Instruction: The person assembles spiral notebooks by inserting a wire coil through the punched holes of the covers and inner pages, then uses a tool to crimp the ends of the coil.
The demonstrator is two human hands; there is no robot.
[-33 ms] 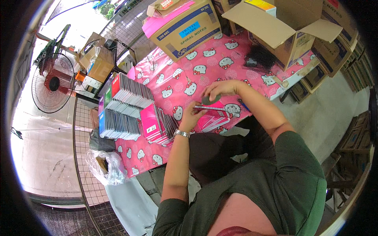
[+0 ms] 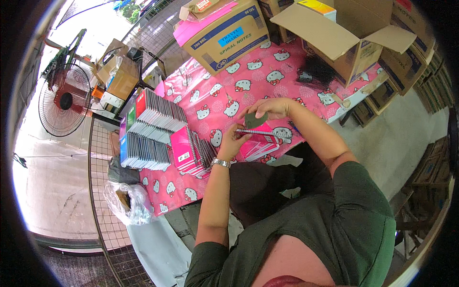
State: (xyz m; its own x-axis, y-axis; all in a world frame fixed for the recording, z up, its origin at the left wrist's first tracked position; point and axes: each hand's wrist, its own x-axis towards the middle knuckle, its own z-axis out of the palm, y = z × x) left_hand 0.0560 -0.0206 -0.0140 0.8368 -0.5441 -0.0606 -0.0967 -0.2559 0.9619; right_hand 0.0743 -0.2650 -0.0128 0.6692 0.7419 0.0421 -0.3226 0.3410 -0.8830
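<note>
My left hand (image 2: pixel 232 142) pinches the left end of a pink spiral notebook (image 2: pixel 263 128) whose coil edge faces me. A loose tail of coil (image 2: pixel 283 134) sticks out past its right end. Between the thumb and fingers of my right hand (image 2: pixel 273 108) is a dark grey-green flat rounded piece (image 2: pixel 256 123), held just above the notebook's coil edge; whether it touches the coil I cannot tell. More pink notebooks (image 2: pixel 256 150) lie beneath, on the table edge. Left of my left hand stands a stack of pink spiral notebooks (image 2: pixel 183 149).
Rows of blue notebooks (image 2: pixel 143 150) and red-covered notebooks (image 2: pixel 158 109) fill the table's left side. Black coils (image 2: pixel 315 71) lie in a heap at the far right, beside an open carton (image 2: pixel 342 45). A closed carton (image 2: pixel 227 38) stands at the back. A fan (image 2: pixel 66 100) is at far left.
The flat rounded piece in my right hand has tilted, so that more of its broad face shows. My left hand and the notebook stay in place.
</note>
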